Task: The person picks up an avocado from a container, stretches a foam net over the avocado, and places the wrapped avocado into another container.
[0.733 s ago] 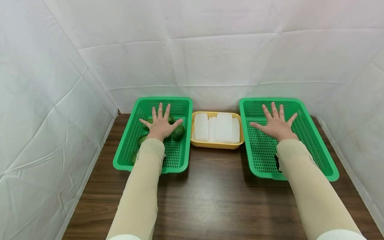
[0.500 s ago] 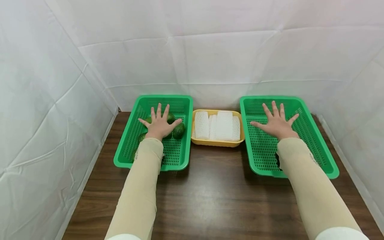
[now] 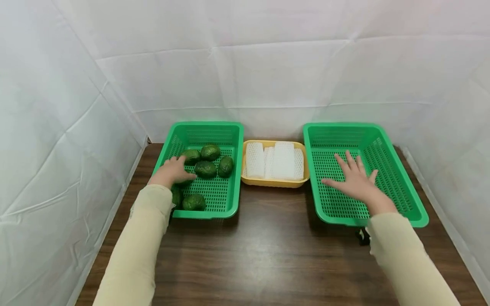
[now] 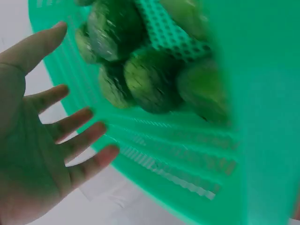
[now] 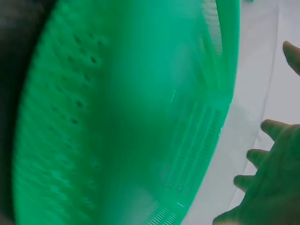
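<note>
Hovered with spread left hand (image 3: 173,171) beside avocados (image 3: 205,169) and spread right hand (image 3: 354,183) over the right basket (image 3: 332,204), apparently lining up a pick, likely needing a left-hand grip next.

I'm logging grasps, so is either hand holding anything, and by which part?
Nothing is held: the left hand is spread near the avocados, gripping none, and the right hand is spread over the right green basket.
</note>
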Demonstrator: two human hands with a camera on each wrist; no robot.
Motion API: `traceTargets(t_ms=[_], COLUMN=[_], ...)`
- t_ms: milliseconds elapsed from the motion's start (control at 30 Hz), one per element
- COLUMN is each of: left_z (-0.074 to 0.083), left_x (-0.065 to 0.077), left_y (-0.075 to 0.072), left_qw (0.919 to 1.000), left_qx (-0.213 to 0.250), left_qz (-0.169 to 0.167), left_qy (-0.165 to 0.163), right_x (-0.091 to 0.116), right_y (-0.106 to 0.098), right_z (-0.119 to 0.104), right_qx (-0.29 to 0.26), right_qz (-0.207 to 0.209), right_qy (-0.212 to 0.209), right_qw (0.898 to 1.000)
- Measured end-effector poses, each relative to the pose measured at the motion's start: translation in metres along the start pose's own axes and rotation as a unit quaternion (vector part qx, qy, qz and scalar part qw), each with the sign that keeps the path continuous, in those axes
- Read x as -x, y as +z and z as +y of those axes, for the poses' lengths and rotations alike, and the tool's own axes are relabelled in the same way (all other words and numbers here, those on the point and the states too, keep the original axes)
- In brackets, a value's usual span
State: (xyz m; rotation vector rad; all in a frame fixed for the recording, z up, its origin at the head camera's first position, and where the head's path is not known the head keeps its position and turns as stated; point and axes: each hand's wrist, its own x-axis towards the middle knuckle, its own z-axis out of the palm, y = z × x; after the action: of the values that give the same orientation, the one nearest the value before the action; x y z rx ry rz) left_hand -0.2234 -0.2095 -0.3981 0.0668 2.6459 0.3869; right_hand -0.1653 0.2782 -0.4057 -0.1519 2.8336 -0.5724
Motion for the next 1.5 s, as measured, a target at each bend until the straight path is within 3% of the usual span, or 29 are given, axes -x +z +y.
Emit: traceTargets(t_ms=[167,333,600,900,1233,1500], left_z=[-0.007,-0.002,0.003,0.002,0.000,-0.003], left_x=[0.003,0.001,0.002,0.008,0.008,0.007], left_y=[0.009,0.021,0.033,0.034,0.040,0.036], left_qw=[0.9963,0.9902,0.9868,0.9851,0.9849,0.9860], left_qx=[0.016,0.030,0.021,0.012,0.005,0.023], left_qz=[-0.059,-0.092,-0.132,-0.160,-0.161,-0.131], left_qy=[0.060,0.102,0.091,0.062,0.064,0.101], right_x=[0.022,0.029,0.031,0.031,0.032,0.033], right_y=[0.027,0.048,0.069,0.073,0.075,0.074], right_z=[-0.006,-0.018,-0.027,-0.029,-0.030,-0.031], right_qx=[-0.029,-0.047,-0.057,-0.041,-0.040,-0.043], right_qz=[0.010,0.024,0.025,0.033,0.039,0.040], right_qy=[-0.011,-0.009,0.014,0.040,0.051,0.054], right_qw=[0.999,0.999,0.998,0.998,0.997,0.997])
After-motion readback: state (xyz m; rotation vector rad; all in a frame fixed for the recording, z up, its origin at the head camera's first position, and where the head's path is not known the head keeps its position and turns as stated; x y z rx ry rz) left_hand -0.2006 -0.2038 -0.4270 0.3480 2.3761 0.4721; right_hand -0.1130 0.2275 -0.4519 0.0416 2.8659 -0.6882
